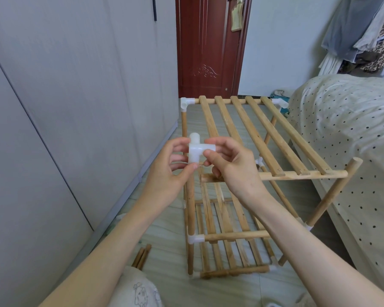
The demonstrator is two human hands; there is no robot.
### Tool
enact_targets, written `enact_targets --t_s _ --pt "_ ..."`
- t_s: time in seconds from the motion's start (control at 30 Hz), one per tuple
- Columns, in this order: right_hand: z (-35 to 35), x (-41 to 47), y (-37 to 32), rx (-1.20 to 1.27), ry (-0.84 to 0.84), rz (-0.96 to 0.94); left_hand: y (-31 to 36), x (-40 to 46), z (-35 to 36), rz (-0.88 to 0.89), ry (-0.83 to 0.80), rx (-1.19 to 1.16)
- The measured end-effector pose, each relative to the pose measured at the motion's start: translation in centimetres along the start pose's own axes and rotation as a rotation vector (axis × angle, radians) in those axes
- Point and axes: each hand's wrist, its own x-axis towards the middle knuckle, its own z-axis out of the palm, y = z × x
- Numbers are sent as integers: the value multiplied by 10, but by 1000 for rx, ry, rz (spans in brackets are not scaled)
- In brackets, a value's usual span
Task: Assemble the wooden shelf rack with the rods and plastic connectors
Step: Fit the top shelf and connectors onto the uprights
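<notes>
A white plastic connector (196,150) with several sockets is held up in front of me, above the near left corner of the wooden rack (264,138). My left hand (171,165) pinches its left and lower side. My right hand (226,160) pinches its right socket between thumb and fingers. The rack stands on the floor with slatted shelves at three levels and white connectors at its far corners (186,103). The near right upright rod (350,171) has a bare top end. The near left upright is partly hidden behind my hands.
Spare wooden rods (142,255) lie on the floor by my left forearm. A grey wardrobe (75,107) runs along the left. A bed with a dotted cover (353,140) stands close on the right. A dark red door (208,47) is behind the rack.
</notes>
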Motion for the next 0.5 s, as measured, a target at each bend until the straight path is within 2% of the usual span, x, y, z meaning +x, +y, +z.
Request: enact_targets --t_s 0.2,0.37,0.5 --pt "2 -3 4 -113 -83 33 -7 0 -5 -52 -25 32" --pt "2 -5 3 -262 -56 32 -9 1 -8 -107 -44 51" --pt "5 -14 -7 -450 97 -224 -12 2 -19 -171 -114 78"
